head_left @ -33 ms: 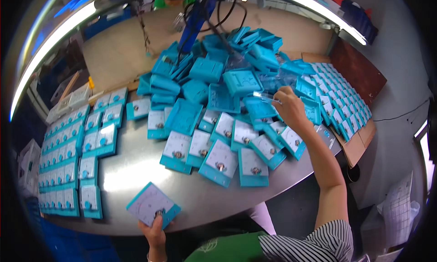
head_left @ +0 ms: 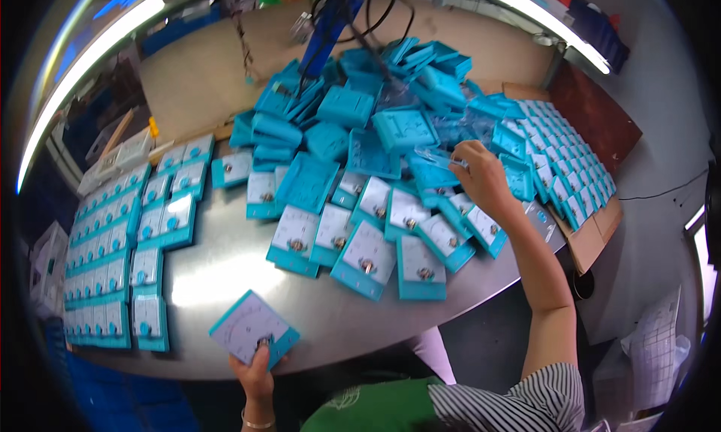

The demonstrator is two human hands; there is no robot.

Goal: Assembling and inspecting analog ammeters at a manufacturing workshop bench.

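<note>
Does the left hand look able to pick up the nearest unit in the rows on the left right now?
Probably not: the left hand has its grip on a white-faced teal unit. Otherwise the way seems free; no other unit appears to lie between it and the nearest row unit.

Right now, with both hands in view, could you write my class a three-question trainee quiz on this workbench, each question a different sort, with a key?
1. True or false: the left hand is empty.
2. Where is the right hand?
A) at the rows on the table's left
B) at the heap of teal cases
C) below the table edge
3. Fill in: a bracelet circles the person's ____ wrist.

Key:
1. False; it holds a teal panel with a white face.
2. B
3. left
</note>
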